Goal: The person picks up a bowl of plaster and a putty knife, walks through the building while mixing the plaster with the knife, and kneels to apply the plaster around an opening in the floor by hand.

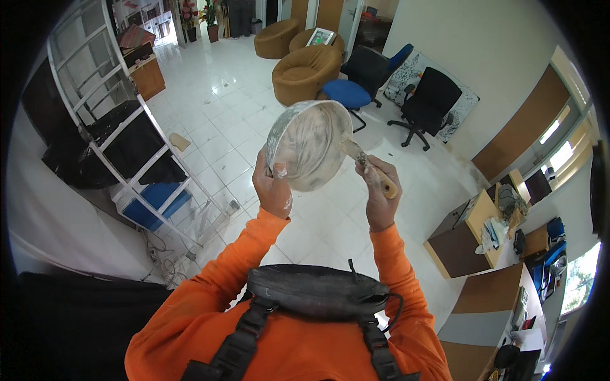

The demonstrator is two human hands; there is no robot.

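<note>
A round bowl (310, 143) smeared with whitish plaster is held up and tilted so its inside faces me. My left hand (273, 184) grips its left rim, the thumb over the near side and white smears on the skin. In my right hand (380, 197) is a putty knife (363, 162) with a wooden handle, fingers closed round it. The blade, caked with plaster, meets or lies close to the bowl's right rim; exact contact cannot be made out. Thin residue coats the bowl's inner wall.
An aluminium ladder (136, 114) stands at the left beside black plastic sheeting (143, 146) and a blue box (155, 206). Brown armchairs (306, 73) and office chairs (432, 101) are ahead. Desks (467, 235) line the right. Cables (166, 260) lie on the tiled floor (235, 143).
</note>
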